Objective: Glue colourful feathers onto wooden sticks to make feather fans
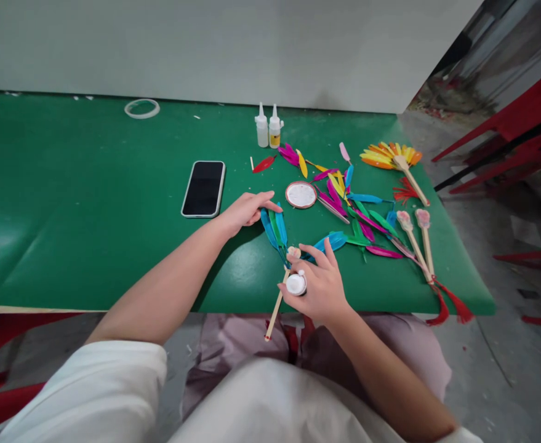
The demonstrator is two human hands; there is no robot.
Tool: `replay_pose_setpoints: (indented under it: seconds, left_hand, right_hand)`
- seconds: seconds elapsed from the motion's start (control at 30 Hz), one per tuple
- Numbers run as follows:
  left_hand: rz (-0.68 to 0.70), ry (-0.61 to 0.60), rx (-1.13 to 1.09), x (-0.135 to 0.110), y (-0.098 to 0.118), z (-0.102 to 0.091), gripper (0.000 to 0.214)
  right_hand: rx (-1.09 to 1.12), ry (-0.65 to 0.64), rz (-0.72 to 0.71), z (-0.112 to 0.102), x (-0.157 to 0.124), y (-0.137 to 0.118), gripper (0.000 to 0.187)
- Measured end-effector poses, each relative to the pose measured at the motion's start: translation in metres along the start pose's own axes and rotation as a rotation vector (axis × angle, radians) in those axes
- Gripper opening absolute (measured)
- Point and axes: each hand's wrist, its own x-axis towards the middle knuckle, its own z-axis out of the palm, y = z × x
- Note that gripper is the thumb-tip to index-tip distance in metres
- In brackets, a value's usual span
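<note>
1. A green tabletop (90,246) meets a pale wall (182,49).
2. A wooden stick (276,311) overhangs the near edge, its rounded head partly covered by the right hand (319,286).
3. At eleven o'clock from that head, blue-green feathers (274,227) fan out; the left hand (245,212), fingers loosely extended, touches their tips.
4. At four o'clock, the right hand's fingers grip a white bottle (296,283), nozzle hidden.
5. Twelve o'clock: a round dish (301,194); ten: a phone (203,189).
6. Red chairs (514,129) are cut off.
</note>
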Motion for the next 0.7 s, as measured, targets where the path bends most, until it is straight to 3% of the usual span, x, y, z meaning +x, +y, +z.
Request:
replay_pose_setpoints:
  seconds: [0.27, 0.7]
  left_hand:
    - [0.020, 0.043, -0.062, 0.0017, -0.0001, -0.0021, 0.048]
    - [0.030, -0.002, 0.010, -0.0024, -0.0010, -0.0043, 0.050]
  right_hand:
    - [0.027, -0.006, -0.024, -0.0014, -0.0014, 0.0009, 0.021]
    - [0.036, -0.017, -0.016, -0.0037, 0.0000, 0.0009, 0.021]
